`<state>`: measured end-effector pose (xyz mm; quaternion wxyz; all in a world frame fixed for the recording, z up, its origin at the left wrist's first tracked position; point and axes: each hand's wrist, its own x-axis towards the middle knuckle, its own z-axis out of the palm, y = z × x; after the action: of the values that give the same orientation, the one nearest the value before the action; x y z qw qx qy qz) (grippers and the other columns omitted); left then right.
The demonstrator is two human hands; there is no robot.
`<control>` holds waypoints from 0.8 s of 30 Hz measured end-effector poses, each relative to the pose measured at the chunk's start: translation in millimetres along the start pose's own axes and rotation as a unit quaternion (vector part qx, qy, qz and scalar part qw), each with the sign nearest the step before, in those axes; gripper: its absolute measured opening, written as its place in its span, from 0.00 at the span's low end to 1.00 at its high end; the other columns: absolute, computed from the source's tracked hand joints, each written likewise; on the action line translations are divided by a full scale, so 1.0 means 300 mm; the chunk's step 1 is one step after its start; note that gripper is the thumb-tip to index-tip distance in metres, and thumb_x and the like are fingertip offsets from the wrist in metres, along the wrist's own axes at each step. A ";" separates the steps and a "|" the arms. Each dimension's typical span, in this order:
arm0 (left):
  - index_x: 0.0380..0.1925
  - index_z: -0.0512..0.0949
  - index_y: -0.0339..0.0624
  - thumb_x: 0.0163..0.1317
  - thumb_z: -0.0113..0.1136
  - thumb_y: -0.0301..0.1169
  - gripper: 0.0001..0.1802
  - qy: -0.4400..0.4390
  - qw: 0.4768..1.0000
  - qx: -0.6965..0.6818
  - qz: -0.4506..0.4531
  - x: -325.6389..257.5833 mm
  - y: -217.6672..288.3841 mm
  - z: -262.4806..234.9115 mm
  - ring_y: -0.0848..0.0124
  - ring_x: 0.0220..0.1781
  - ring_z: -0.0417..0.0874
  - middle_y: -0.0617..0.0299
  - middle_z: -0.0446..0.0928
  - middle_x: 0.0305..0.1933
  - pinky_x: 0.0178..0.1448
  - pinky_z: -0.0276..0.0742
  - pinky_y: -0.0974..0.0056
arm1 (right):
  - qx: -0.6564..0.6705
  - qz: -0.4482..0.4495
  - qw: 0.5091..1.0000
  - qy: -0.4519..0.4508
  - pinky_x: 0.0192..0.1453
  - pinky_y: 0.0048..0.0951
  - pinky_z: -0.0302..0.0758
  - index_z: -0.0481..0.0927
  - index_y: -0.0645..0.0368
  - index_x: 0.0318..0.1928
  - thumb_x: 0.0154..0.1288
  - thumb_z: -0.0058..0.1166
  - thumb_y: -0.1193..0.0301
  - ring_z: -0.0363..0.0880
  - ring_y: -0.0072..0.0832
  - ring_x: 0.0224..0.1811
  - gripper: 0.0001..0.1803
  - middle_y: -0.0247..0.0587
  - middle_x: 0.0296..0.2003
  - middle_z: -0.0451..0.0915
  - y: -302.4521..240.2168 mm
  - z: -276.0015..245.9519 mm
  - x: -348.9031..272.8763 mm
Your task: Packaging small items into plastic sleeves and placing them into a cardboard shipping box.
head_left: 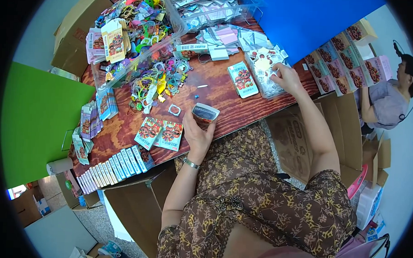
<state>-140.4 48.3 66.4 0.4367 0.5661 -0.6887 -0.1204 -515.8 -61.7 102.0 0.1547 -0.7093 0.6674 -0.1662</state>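
Observation:
My left hand (198,134) is wrapped around a small carton (206,113) whose top flap stands open toward me, near the table's front edge. Over to the right, my right hand (288,80) has its fingers bent down onto a heap of small white printed packets (263,69); what lies between the fingertips is too small to make out. Between the hands lies a light blue carton (243,80) printed with red characters. Left of my left hand are two more printed cartons (170,136) lying flat and a small white square piece (174,109).
Colourful bands and trinkets spill from a clear bin (173,41) at back left. Behind is a clear bin of flat packets (219,11). Cartons stand in a row (112,170) along the front left edge. A person (389,101) sits at far right beside stacked cartons (341,61).

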 end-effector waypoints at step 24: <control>0.69 0.60 0.28 0.51 0.80 0.32 0.50 0.004 1.000 0.000 -0.001 -0.007 -0.003 0.002 0.44 0.61 0.76 0.39 0.73 0.60 0.62 0.75 0.49 | -0.087 -0.010 0.994 -0.063 0.44 0.46 0.77 0.81 0.57 0.43 0.64 0.64 0.65 0.84 0.48 0.40 0.12 0.46 0.34 0.85 -0.160 0.013 0.045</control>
<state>-140.4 49.7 64.4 0.4388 0.5675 -0.6865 -0.1187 -470.6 -72.3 120.1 0.1325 -0.7359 0.6609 -0.0637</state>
